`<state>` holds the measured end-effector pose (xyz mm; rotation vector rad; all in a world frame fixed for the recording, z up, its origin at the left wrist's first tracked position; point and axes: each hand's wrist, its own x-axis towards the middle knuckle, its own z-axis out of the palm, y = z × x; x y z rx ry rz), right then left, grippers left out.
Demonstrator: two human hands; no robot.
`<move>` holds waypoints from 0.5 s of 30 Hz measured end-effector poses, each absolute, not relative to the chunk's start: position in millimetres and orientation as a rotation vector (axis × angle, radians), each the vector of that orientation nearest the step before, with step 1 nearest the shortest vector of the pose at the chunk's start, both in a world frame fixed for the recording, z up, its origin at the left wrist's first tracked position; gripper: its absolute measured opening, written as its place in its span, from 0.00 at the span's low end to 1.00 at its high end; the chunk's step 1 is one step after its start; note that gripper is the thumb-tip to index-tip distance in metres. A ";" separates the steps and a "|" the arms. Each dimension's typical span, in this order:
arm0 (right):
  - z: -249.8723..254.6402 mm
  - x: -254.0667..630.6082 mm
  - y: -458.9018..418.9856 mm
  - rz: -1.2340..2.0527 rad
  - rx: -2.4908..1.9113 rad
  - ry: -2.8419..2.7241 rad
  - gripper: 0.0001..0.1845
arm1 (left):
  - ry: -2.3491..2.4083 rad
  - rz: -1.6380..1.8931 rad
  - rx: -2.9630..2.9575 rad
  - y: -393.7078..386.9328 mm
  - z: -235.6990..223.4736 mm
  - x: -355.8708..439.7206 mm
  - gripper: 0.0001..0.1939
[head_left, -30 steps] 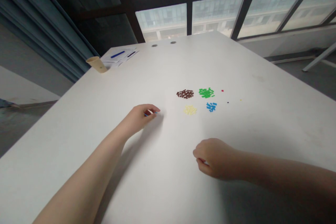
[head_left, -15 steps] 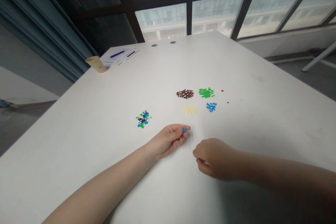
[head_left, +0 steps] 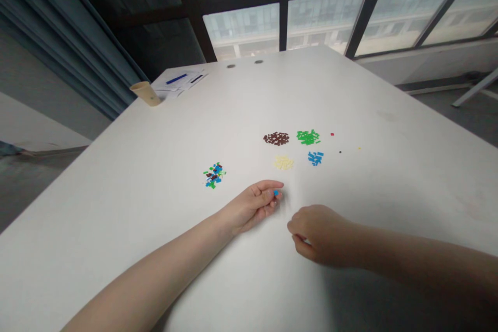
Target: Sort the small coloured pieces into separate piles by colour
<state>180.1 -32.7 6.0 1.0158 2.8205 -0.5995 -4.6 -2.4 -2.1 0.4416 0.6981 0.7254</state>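
A small blue piece [head_left: 276,193] is pinched between the thumb and fingers of my left hand [head_left: 254,206], palm partly turned up, low over the table. Close by on the right, my right hand [head_left: 317,233] rests with curled fingers; whether its fingertips hold anything is hidden. Left of my left hand lies a mixed heap of small pieces [head_left: 214,175] in blue, green and brown. Beyond both hands sit sorted piles: brown pieces [head_left: 276,138], green pieces [head_left: 308,137], pale yellow pieces [head_left: 284,162] and blue pieces [head_left: 315,158].
Single bits lie right of the piles: a red one [head_left: 332,134], a black one [head_left: 340,152] and a yellow one [head_left: 359,148]. At the far left of the white table [head_left: 241,109] stand a paper cup [head_left: 146,94] and papers [head_left: 182,83] with a blue pen [head_left: 176,79].
My left hand came away from the mixed heap, uncovering it, and moved right toward my right hand with the blue piece. My right hand has stayed put; the view shifted slightly.
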 end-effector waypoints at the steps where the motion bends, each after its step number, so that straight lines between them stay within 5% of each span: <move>1: 5.2 180.2 -33.1 -0.594 1.014 2.832 0.10 | 0.688 0.728 0.439 -2.6 -0.9 -4.0 0.17; 10: 18.5 179.7 -25.9 -0.838 1.761 3.203 0.06 | 0.616 0.679 0.508 -3.8 -5.3 -5.5 0.14; 15: 14.7 178.9 -23.8 -0.901 1.562 3.491 0.09 | 0.607 0.631 0.614 -7.1 -9.6 -2.8 0.16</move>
